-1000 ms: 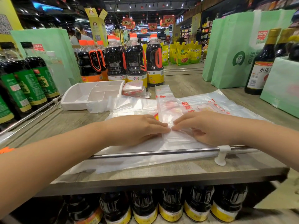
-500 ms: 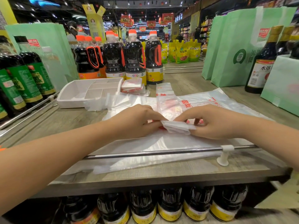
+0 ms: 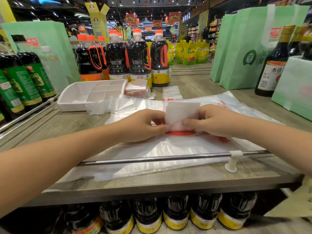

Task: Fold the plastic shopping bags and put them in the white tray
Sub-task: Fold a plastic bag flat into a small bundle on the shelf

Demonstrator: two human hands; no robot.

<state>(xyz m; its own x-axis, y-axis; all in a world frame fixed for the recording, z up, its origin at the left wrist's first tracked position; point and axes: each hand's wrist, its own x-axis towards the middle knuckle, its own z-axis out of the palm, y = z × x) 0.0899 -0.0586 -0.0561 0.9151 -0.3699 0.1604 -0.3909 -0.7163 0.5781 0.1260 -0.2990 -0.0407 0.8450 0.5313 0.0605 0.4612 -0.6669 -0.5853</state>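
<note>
My left hand [image 3: 143, 124] and my right hand [image 3: 214, 121] both pinch the near end of a narrow folded plastic bag [image 3: 179, 114], which stands turned up off the shelf in a white flap between them. Its far end [image 3: 171, 92] still lies flat. Under it spread larger clear bags with red print [image 3: 168, 149]. The white divided tray [image 3: 79, 97] sits at the back left with nothing in it that I can see. A small stack of folded bags [image 3: 137, 89] lies just right of the tray.
Dark sauce bottles [image 3: 138, 59] stand behind the tray and along the left. Green tote bags [image 3: 249, 48] and a tall bottle [image 3: 274, 65] stand at the right. A metal rail [image 3: 168, 157] runs along the shelf's front edge. More bottles fill the shelf below.
One second ago both hands pressed the folded strip flat. They have since lifted its near end and turned it up and away from me, so it stands as a flap.
</note>
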